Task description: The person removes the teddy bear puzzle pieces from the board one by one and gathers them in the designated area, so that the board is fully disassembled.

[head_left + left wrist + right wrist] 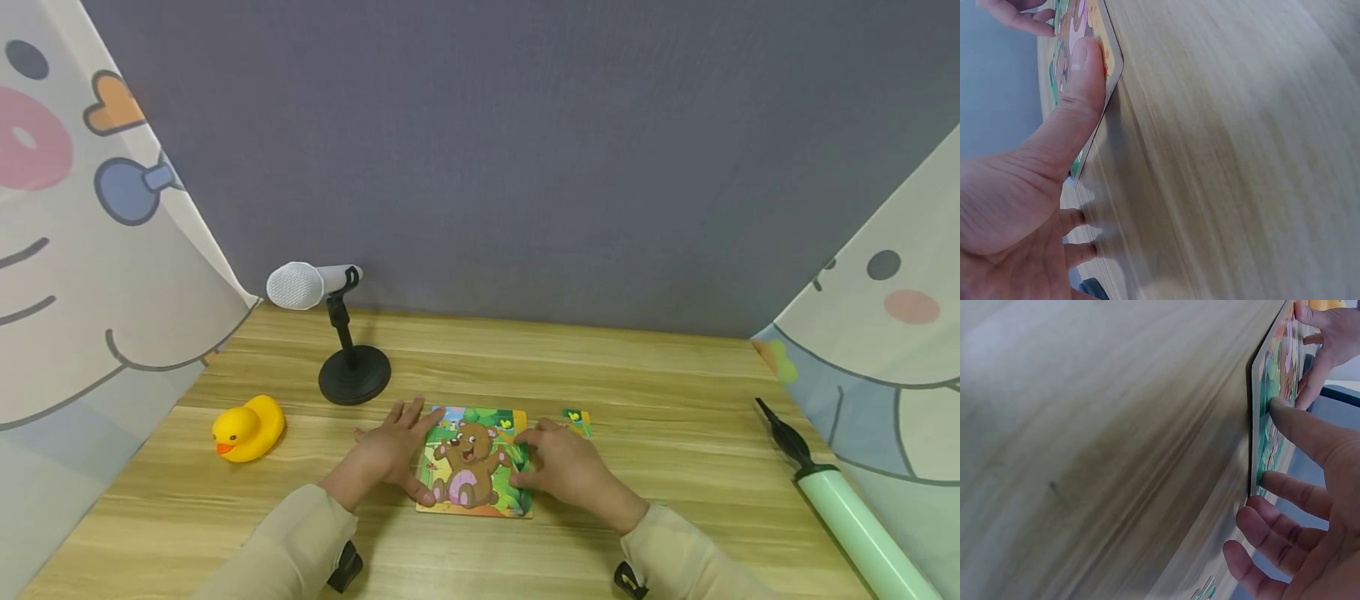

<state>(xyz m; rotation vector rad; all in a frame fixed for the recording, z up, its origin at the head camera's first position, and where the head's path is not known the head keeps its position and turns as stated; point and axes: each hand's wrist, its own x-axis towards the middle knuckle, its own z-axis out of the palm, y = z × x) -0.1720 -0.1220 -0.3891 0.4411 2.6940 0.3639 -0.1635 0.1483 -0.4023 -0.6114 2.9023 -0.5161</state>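
- Puzzle board (467,479) with a bear picture is lying on the wooden table (660,375), between the two hands
- Left hand (384,454) is holding its fingers straight and widely spread, gripping nothing; its thumb is resting on the board near the lower left corner
- Right hand (566,467) is holding its thumb and index finger well apart, both touching the board at its right side; the other fingers are bending loosely and are not closing around anything
- Small piece (577,421) with a duckling is lying just beyond the right hand, which is partly hiding it in the head view
- If one hand is pressing harder than the other, I think the board could be sliding or turning, because no finger is clearly clamping it
- If both sides are being squeezed inward too strongly, the joined parts could be buckling upward
- If the right hand is moving outward carelessly, its knuckles could be pushing the small piece away
- Yellow duck (249,428) and microphone (315,286) are standing apart from the fingers, so in my judgement they are bringing little danger
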